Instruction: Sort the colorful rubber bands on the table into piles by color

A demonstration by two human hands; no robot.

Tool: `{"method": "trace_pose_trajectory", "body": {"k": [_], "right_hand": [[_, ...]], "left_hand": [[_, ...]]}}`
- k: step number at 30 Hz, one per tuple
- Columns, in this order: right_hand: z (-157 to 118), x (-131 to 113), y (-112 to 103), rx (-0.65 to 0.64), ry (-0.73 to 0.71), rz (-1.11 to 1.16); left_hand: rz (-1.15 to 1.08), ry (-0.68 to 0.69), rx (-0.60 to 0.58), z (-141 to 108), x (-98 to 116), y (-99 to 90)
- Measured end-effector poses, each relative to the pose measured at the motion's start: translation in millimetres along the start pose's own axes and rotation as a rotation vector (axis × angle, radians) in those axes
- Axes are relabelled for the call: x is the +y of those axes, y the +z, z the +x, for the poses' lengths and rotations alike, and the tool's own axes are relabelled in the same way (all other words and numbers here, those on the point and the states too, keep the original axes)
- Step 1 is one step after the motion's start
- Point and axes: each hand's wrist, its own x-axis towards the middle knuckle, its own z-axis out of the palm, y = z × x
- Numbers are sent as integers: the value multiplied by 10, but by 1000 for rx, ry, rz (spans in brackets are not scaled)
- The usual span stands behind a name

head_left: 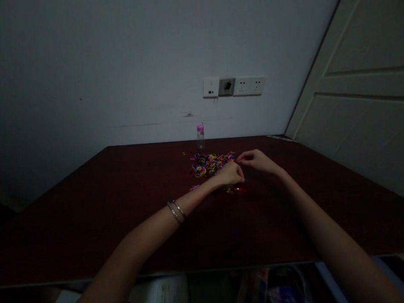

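A heap of small bright elastic bands in many colours lies on the dark red tabletop. My left hand is at the heap's near right side, its fingers curled closed and pointing down. Whatever its fingertips hold is hidden. My right hand pinches at the heap's right edge, thumb and finger together; anything between them is too small to name. Close below my left hand sit a little yellow cluster and a red cluster. Some pink pieces lie beside my left wrist.
Behind the heap, by the wall, stands a small clear bottle with a pink cap. Wall sockets are above it. At the right is a pale panelled door. Below the table's front edge, a white box and bags show.
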Motion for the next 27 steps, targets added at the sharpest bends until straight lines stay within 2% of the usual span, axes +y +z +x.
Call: {"method": "trace_pose_trajectory", "body": {"k": [4, 9, 12, 15, 19, 24, 27], "right_hand": [[0, 54, -41, 26, 25, 4], [5, 88, -62, 31, 46, -3], [-1, 72, -71, 37, 36, -18], [-3, 60, -76, 41, 27, -51], [7, 82, -53, 37, 2, -172], [4, 115, 30, -48, 23, -322], [0, 111, 81, -102, 10, -363]], "left_hand": [[61, -2, -40, 101, 134, 151], [90, 5, -95, 129, 157, 239], [54, 47, -115, 120, 126, 204], [28, 62, -48, 128, 28, 48], [79, -38, 144, 180, -310, -329], [104, -330, 417, 172, -1001, -799], [39, -388, 496, 77, -1386, -958]]}}
